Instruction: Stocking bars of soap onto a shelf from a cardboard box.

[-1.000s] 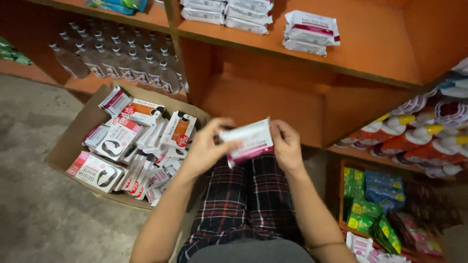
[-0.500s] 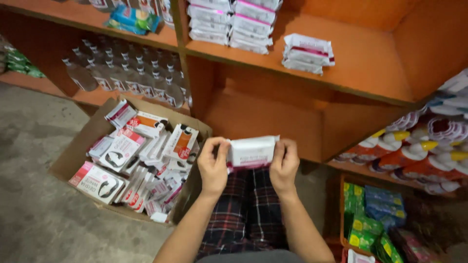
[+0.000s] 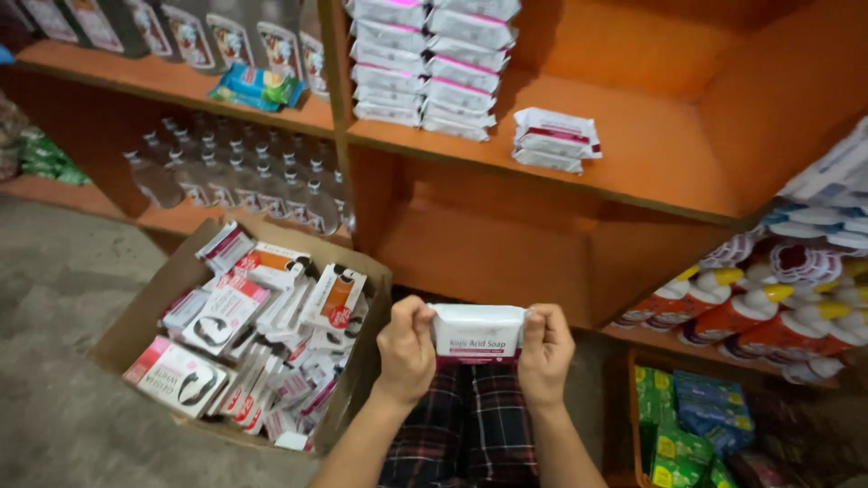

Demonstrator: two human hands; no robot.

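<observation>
A white soap packet with a dark red band (image 3: 477, 333) is held flat between both hands, above my lap in plaid trousers. My left hand (image 3: 406, 348) grips its left end and my right hand (image 3: 545, 351) grips its right end. On the orange shelf (image 3: 651, 154) above lie two tall stacks of the same white packets (image 3: 425, 63) and a short pile of three (image 3: 554, 138). To my left an open cardboard box (image 3: 136, 321) holds several soap cartons and packets (image 3: 262, 334).
Clear plastic bottles (image 3: 244, 181) stand in rows on the lower left shelf, with bottles and a blue-green pack above. At right are red and white squeeze bottles (image 3: 768, 307) and green sachets (image 3: 687, 425). Grey concrete floor lies at left.
The view has tilted up, showing more of the upper shelves. Both hands keep hold of the packet, which now sits lower in view and level.
</observation>
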